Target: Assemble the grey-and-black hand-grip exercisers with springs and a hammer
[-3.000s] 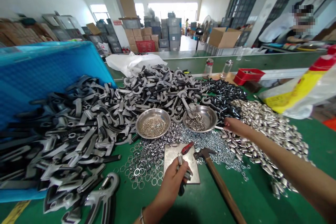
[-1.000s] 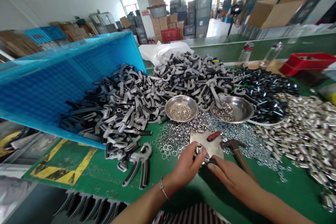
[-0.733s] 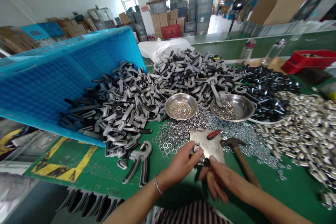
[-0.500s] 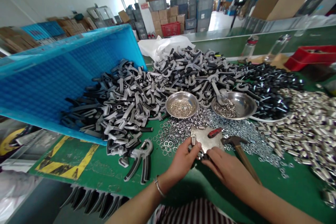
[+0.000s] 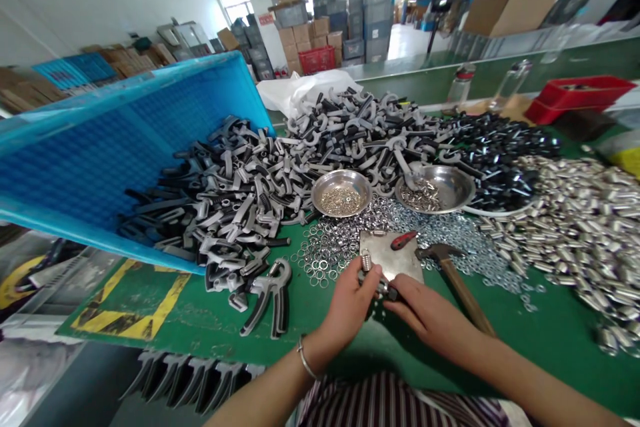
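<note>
My left hand (image 5: 353,297) is closed, with a metal coil spring (image 5: 366,260) standing up between thumb and fingers. Small metal parts (image 5: 383,285) bridge the gap between my two hands. My right hand (image 5: 425,307) pinches a dark knob (image 5: 393,293) at the right end of these parts; its fingertips are partly hidden. Just beyond the hands lies a flat metal plate (image 5: 395,257), bearing a red-handled tool (image 5: 403,240) and another small spring. To its right a hammer (image 5: 463,290) rests with its wooden handle toward me.
A tipped blue crate (image 5: 115,127) spills grey-and-black hand grips (image 5: 245,193). One assembled hand grip (image 5: 271,297) lies left. Two steel bowls (image 5: 341,193) hold small parts. Loose washers (image 5: 325,247), black knobs (image 5: 505,147) and metal sleeves (image 5: 575,227) are heaped around. A red bin (image 5: 580,97) stands back right.
The camera view has shifted slightly. My right fingers have straightened a little around the dark knob, showing more of it. My left hand keeps its hold on the spring.
</note>
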{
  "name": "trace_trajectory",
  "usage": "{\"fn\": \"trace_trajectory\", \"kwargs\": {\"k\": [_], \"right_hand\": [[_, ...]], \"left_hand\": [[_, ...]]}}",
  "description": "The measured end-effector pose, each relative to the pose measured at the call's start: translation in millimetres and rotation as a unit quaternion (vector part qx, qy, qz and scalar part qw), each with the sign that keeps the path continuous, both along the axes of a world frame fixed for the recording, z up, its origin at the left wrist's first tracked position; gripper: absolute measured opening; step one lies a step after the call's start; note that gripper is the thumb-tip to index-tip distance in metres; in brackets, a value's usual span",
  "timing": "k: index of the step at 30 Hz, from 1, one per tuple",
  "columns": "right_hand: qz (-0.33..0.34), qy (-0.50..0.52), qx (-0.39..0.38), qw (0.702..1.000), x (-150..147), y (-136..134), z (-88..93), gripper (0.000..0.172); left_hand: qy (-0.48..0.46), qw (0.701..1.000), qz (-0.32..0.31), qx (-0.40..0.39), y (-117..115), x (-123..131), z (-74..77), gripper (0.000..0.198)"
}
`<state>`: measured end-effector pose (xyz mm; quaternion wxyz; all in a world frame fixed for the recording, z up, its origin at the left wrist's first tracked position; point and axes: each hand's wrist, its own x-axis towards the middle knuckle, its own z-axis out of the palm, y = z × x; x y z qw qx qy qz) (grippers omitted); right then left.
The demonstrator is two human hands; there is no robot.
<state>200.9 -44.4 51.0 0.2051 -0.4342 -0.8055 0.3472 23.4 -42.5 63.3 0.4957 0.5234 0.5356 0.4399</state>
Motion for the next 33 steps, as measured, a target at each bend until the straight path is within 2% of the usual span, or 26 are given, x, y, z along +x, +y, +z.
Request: {"fn": "trace_trajectory", "kwargs": {"k": [2, 5, 8, 10, 11, 12, 13, 15, 16, 17, 18, 19, 20, 22, 23, 24, 25, 26, 27, 28, 29, 31, 32, 33], "right_hand": [[0.026, -0.074, 0.109, 0.991, 5.0, 0.0, -0.9, 0.029], [0.055, -0.119, 0.153, 0.979, 8.8, -1.2, -3.3, 0.033], [0.027, -0.061, 0.094, 0.993, 4.3, -10.2, -4.9, 0.036], [-0.005, 0.04, -0.004, 0.999, -4.1, -21.5, -5.1, 0.04], [-0.017, 0.105, -0.076, 0.991, -9.5, -28.1, -5.1, 0.044], [-0.025, 0.175, -0.165, 0.97, -15.2, -34.7, -5.0, 0.049], [-0.026, 0.244, -0.261, 0.934, -20.9, -40.7, -4.7, 0.054], [-0.021, 0.353, -0.424, 0.834, -29.5, -48.6, -3.4, 0.058], [-0.017, 0.381, -0.473, 0.794, -31.4, -49.6, -2.2, 0.059], [-0.01, 0.388, -0.498, 0.776, -31.4, -48.5, -0.7, 0.059], [-0.005, 0.37, -0.497, 0.785, -29.4, -45.4, 1.1, 0.059], [0.0, 0.328, -0.469, 0.82, -25.8, -40.7, 2.9, 0.059], [-0.001, 0.266, -0.412, 0.871, -21.1, -35.1, 4.6, 0.057], [-0.033, 0.119, -0.224, 0.967, -11.2, -24.0, 6.7, 0.054], [-0.057, 0.055, -0.118, 0.99, -7.4, -19.7, 6.8, 0.054], [-0.078, 0.011, -0.031, 0.996, -5.1, -16.9, 6.3, 0.054], [-0.091, -0.01, 0.022, 0.996, -4.2, -15.8, 5.2, 0.055], [-0.092, -0.006, 0.027, 0.995, -4.8, -16.2, 3.8, 0.055], [-0.082, 0.022, -0.016, 0.996, -6.3, -17.8, 2.2, 0.057], [-0.058, 0.066, -0.103, 0.991, -8.3, -20.1, 0.5, 0.059], [-0.022, 0.116, -0.217, 0.969, -10.1, -22.5, -0.8, 0.064], [0.06, 0.188, -0.422, 0.885, -11.4, -25.7, -2.2, 0.077], [0.08, 0.196, -0.462, 0.861, -10.4, -25.8, -2.1, 0.08], [0.071, 0.186, -0.447, 0.872, -8.7, -24.9, -1.4, 0.078]], "left_hand": [[-0.02, 0.999, 0.0, -0.037, -3.8, -0.6, -5.9, 0.027], [-0.03, 0.998, -0.016, -0.061, -10.5, -0.5, -13.1, 0.03], [-0.002, 1.0, -0.021, -0.013, -19.0, -0.4, -10.1, 0.027], [0.029, 0.999, -0.019, 0.034, -24.3, -2.1, -3.6, 0.025], [0.046, 0.997, -0.025, 0.063, -26.3, -3.8, -0.2, 0.024], [0.062, 0.993, -0.039, 0.094, -27.8, -5.8, 2.8, 0.024], [0.075, 0.987, -0.059, 0.127, -28.7, -8.1, 5.1, 0.023], [0.09, 0.976, -0.103, 0.167, -28.8, -12.1, 6.0, 0.022], [0.091, 0.975, -0.111, 0.168, -28.3, -13.3, 4.6, 0.022], [0.085, 0.978, -0.105, 0.156, -27.5, -13.7, 1.9, 0.023], [0.077, 0.984, -0.087, 0.135, -26.6, -13.3, -1.8, 0.024], [0.066, 0.99, -0.062, 0.109, -25.5, -12.1, -6.1, 0.025], [0.056, 0.994, -0.038, 0.083, -24.3, -10.4, -10.7, 0.027], [0.039, 0.999, -0.008, 0.037, -21.6, -6.1, -18.8, 0.029], [0.032, 0.999, -0.003, 0.017, -20.3, -4.0, -21.6, 0.03], [0.024, 1.0, -0.001, 0.003, -19.0, -2.2, -23.3, 0.031], [0.018, 1.0, -0.002, -0.003, -18.0, -1.0, -23.8, 0.031], [0.015, 1.0, -0.005, 0.001, -17.4, -0.3, -23.2, 0.031], [0.017, 1.0, -0.008, 0.015, -17.2, -0.3, -21.8, 0.031], [0.024, 0.999, -0.015, 0.036, -17.4, -1.0, -19.9, 0.03], [0.036, 0.997, -0.027, 0.06, -17.7, -2.3, -18.0, 0.029], [0.067, 0.99, -0.066, 0.1, -17.7, -5.7, -15.7, 0.028], [0.08, 0.987, -0.082, 0.112, -17.1, -7.3, -15.8, 0.028], [0.089, 0.985, -0.089, 0.115, -16.2, -8.6, -16.6, 0.028]]}}
